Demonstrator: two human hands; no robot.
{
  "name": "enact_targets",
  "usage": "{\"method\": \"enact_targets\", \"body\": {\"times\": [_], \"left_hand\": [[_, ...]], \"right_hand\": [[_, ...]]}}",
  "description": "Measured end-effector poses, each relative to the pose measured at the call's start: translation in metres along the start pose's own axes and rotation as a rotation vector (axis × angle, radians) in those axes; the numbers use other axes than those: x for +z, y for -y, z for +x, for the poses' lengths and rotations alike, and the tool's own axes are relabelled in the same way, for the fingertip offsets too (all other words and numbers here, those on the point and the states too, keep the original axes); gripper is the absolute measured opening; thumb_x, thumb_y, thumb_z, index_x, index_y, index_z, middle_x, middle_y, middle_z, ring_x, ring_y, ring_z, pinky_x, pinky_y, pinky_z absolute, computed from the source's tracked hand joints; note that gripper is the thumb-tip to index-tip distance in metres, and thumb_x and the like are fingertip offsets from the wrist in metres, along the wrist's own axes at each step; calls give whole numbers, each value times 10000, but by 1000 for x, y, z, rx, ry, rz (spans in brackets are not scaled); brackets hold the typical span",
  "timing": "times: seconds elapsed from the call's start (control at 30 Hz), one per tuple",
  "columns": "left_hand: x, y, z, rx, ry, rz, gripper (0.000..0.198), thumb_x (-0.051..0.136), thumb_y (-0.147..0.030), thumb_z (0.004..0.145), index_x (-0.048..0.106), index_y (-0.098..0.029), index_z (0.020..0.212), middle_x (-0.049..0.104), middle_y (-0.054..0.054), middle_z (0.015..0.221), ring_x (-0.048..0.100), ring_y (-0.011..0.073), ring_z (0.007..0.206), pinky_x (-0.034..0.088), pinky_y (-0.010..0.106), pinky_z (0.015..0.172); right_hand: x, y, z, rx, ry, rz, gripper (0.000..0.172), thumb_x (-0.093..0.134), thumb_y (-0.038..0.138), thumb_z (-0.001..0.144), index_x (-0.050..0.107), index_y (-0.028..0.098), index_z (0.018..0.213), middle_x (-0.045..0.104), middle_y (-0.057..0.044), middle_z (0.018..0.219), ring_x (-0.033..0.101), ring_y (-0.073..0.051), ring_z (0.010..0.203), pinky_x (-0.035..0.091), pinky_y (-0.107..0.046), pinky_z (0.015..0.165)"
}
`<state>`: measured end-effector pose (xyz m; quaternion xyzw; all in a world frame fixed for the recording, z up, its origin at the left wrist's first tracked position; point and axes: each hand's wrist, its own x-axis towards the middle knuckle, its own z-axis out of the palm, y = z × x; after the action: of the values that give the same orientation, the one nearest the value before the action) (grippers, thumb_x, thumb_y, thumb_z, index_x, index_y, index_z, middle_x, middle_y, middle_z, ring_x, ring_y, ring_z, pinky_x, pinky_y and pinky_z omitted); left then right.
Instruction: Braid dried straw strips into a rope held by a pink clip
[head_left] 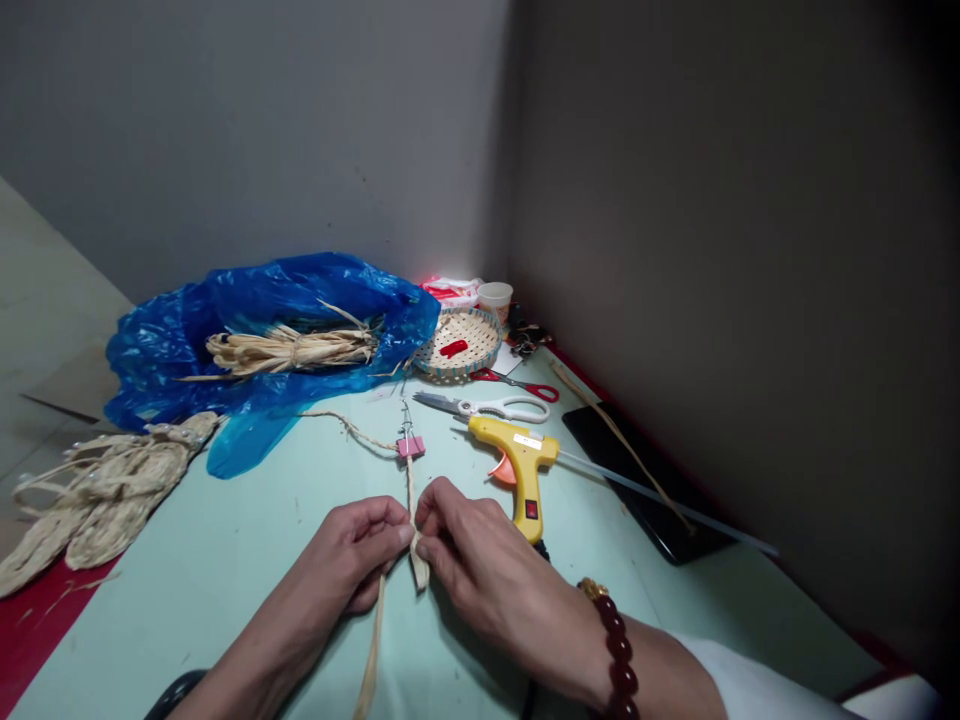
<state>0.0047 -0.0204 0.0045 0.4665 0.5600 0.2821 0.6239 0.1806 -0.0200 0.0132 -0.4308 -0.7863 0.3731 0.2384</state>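
Note:
A pale braided cord (410, 485) runs toward me from a pink binder clip (410, 447) on the table. My left hand (360, 550) pinches the cord's near end from the left, and a long loose fibre strip (369, 665) hangs below its fingers. From the other side my right hand (480, 570) also pinches there, its thumb and forefinger close to the left fingertips. A short flat strip end (419, 568) sticks out below the pinch. Another thin stretch of braid (352, 428) curves left from the clip.
Right of my hands lies a yellow glue gun (517, 450) with a long glue stick. Beyond it are white-handled scissors (495, 408), red-handled scissors (540, 388) and a woven basket (480, 345). A blue bag (172, 330) holds a fibre bundle (292, 350). Woven pieces (112, 500) lie left, a black tablet (652, 500) right.

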Motion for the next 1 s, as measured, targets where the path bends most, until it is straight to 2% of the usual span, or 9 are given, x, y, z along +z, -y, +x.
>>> {"method": "enact_targets", "body": {"times": [0.2,0.3,0.37,0.43,0.5,0.63,0.73,0.87,1.0], "left_hand": [[0,-2,-4,24,-25,-29,212,603,-353,805,539,-162,740,328,-100,546,167,47,445,86,213,418],[3,-3,-5,23,-45,-6,215,605,-359,794,523,-176,713,315,-105,527,176,56,441,100,213,415],[6,-1,-4,50,-66,37,224,613,-355,779,506,-184,680,332,-99,519,236,69,458,159,201,423],[9,2,-3,108,-101,86,236,615,-338,771,484,-187,645,388,-81,544,325,86,513,243,192,462],[12,4,-2,130,-124,95,259,610,-334,771,456,-191,619,410,-77,548,350,90,529,272,189,476],[17,5,-3,-14,-54,-95,291,615,-408,762,434,-210,650,311,-123,467,180,54,416,127,176,391],[19,3,-5,-32,-26,-238,314,662,-413,730,439,-202,663,292,-127,495,142,43,439,98,164,400],[18,2,-6,-45,-48,-238,289,653,-407,746,479,-187,677,294,-119,493,159,43,451,105,157,409],[15,2,-8,-44,-63,-244,278,644,-415,765,508,-179,710,317,-112,491,176,42,451,120,154,414]], "right_hand": [[-11,1,7,25,10,-175,205,470,167,887,567,189,709,559,3,592,465,-126,559,299,-257,552],[-10,2,10,35,-85,-152,176,494,180,865,624,190,746,608,2,637,496,-121,567,325,-261,580],[-3,1,9,17,-154,-144,160,490,180,863,630,189,787,629,-2,687,526,-128,608,337,-260,588],[6,-1,5,-56,-200,-164,151,478,182,878,619,180,825,632,-12,738,542,-136,657,345,-263,596],[16,-3,1,-176,-234,-241,143,470,178,891,600,164,832,617,-26,764,535,-147,692,343,-275,602],[26,-5,-3,-461,-306,-449,180,454,96,877,574,137,750,565,-36,703,462,-155,633,282,-310,543],[26,-6,-3,-577,-330,-492,214,437,74,888,574,131,733,541,-34,680,425,-151,609,257,-316,524],[22,-5,-4,-530,-268,-407,159,454,114,871,551,143,748,541,-34,708,444,-149,638,291,-303,543],[16,-1,-3,-307,-263,-201,96,477,141,851,520,165,768,545,-10,725,482,-125,657,345,-261,589]]}}
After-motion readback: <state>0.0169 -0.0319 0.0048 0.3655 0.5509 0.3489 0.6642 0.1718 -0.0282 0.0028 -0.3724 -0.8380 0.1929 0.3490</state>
